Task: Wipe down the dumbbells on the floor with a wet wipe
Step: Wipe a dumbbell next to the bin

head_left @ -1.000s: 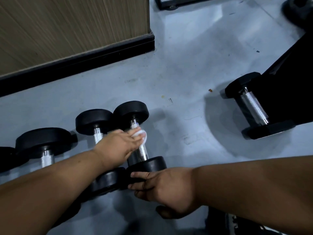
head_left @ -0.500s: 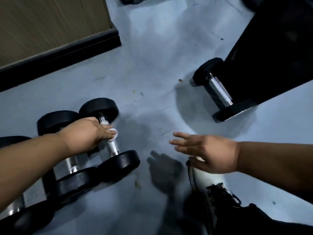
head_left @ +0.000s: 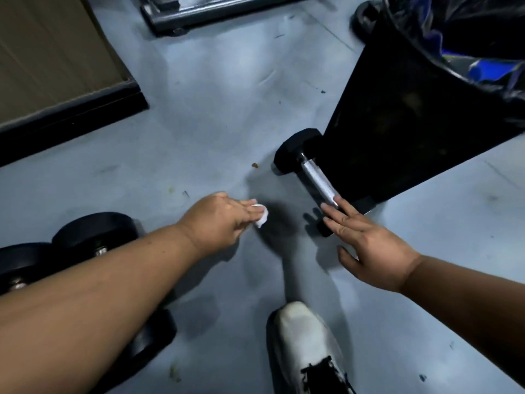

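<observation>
A hex dumbbell [head_left: 315, 177] lies on the grey floor [head_left: 216, 115], touching the black bin [head_left: 397, 123]. The right hand [head_left: 366, 243], fingers straight and spread, reaches its near end. The left hand [head_left: 221, 220] pinches a balled white wipe [head_left: 262, 216] above the floor. 2 round dumbbells [head_left: 93, 234] sit far left.

You're working in dim, bluish light from overhead, which throws soft dark shadows of your hands onto the grey-blue smooth floor [head_left: 216, 109]. Your left forearm [head_left: 85, 294] is motion-blurred, and the wide lens bends straight lines near the edges.
</observation>
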Tool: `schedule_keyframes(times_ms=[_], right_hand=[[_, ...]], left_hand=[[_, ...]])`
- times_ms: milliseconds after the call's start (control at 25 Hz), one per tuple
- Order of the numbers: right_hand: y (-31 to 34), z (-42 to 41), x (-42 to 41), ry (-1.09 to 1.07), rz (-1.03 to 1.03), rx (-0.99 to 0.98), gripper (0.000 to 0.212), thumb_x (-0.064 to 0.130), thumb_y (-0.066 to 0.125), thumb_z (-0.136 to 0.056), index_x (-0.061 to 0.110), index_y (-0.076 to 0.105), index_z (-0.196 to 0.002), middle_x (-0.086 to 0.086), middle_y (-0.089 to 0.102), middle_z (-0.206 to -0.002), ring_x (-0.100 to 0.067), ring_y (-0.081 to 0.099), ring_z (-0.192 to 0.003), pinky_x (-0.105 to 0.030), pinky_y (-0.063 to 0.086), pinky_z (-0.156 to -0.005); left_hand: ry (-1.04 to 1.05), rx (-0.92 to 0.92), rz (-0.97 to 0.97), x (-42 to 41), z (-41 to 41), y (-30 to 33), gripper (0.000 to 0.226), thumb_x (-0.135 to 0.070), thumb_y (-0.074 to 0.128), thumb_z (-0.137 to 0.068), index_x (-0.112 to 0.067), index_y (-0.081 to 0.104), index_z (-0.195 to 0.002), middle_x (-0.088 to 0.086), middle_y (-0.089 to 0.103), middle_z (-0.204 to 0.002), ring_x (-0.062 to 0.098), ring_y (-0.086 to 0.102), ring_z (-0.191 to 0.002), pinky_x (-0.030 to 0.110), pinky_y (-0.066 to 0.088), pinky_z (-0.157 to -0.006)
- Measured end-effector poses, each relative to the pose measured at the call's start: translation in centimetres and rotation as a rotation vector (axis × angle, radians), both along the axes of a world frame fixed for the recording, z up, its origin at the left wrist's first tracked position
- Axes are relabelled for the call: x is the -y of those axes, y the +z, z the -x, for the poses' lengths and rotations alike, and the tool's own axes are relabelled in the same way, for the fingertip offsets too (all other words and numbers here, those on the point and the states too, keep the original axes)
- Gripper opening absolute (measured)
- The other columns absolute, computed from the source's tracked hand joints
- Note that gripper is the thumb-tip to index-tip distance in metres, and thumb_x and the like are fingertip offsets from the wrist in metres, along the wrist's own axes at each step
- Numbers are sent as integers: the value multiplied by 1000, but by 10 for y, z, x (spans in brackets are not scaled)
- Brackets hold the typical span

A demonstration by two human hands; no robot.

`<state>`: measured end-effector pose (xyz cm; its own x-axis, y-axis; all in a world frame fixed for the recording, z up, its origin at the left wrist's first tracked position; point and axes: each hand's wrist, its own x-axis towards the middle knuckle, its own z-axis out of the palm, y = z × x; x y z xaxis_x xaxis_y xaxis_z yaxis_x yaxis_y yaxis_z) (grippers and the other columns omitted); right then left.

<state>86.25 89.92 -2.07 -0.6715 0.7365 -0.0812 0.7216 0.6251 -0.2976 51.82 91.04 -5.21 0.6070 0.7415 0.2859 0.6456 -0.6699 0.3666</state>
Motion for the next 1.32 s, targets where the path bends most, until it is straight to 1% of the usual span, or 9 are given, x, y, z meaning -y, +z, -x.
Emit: schedule_keyframes(times_ms=[120, 280, 360, 480, 640, 840, 1000, 1200, 1320], right_hand=[[0, -25, 0, -88, -61, -19, 71, -1, 78, -81, -4, 53, -148, -13, 39, -166, -36, 27, -158, -53, 39, -120], [-4, -51, 7, -153, 8, -10, 78, 3, 76, -85, 3, 45, -156, -7, 28, -171, -21, 18, -161, -37, 29, -125], [-3, -50, 7, -168, 52, 6, 77, 11, 72, -90, 8, 39, -160, -2, 20, -174, -13, 8, -162, -30, 19, -128], [5, -45, 6, -193, 129, 42, 79, 20, 65, -98, 18, 23, -165, 10, 2, -174, 1, -12, -158, -16, 3, -126], [12, -43, 8, -208, 212, 86, 81, 26, 60, -103, 25, 7, -165, 19, -13, -170, 7, -24, -153, -6, -7, -120], [15, -39, 9, -213, 244, 96, 83, 26, 60, -103, 25, 3, -164, 21, -18, -169, 8, -28, -151, -8, -8, -121], [15, -40, 10, -206, 244, 113, 85, 26, 61, -102, 27, 3, -164, 21, -19, -169, 5, -28, -153, -11, -6, -122], [19, -39, 6, -192, 268, 180, 86, 27, 57, -103, 30, -2, -165, 24, -28, -166, 6, -33, -150, -9, -7, -121], [22, -37, 5, -197, 280, 203, 84, 27, 56, -103, 27, 3, -167, 23, -27, -167, 7, -32, -150, -7, -7, -119]], left_hand=[[8, 98, -5, -27, -58, -7, 31, -3, 71, -74, -12, 82, -101, 1, 79, -110, 20, 75, -102, 24, 44, -83], [33, 154, 49, -54, -122, -19, 33, -9, 62, -83, -11, 80, -110, 3, 78, -115, 19, 72, -112, 33, 57, -88], [84, 27, 95, -73, -146, -19, 38, -16, 48, -100, -10, 70, -131, 3, 68, -136, 17, 61, -131, 38, 54, -101], [62, -313, 232, -92, -169, -14, 48, -15, 36, -111, -21, 35, -159, -7, 26, -169, 10, 16, -157, 36, 25, -122], [-93, -387, 234, -89, -174, -11, 55, -13, 40, -107, -25, 32, -160, -12, 20, -170, 6, 7, -158, 33, 13, -119], [90, -371, 198, -101, -163, -18, 52, -14, 41, -104, -28, 35, -154, -13, 28, -166, 8, 8, -158, 38, 19, -114], [-115, -381, 264, -80, -174, -12, 59, -11, 40, -103, -28, 29, -159, -13, 23, -169, 6, 5, -158, 35, 14, -117], [193, -483, 219, -122, -145, -15, 61, -8, 43, -99, -28, 29, -155, -11, 27, -167, 8, 10, -158, 40, 24, -110], [75, -469, 241, -93, -171, -5, 61, -8, 42, -100, -20, 28, -158, -5, 22, -170, 10, 5, -159, 37, 21, -115]])
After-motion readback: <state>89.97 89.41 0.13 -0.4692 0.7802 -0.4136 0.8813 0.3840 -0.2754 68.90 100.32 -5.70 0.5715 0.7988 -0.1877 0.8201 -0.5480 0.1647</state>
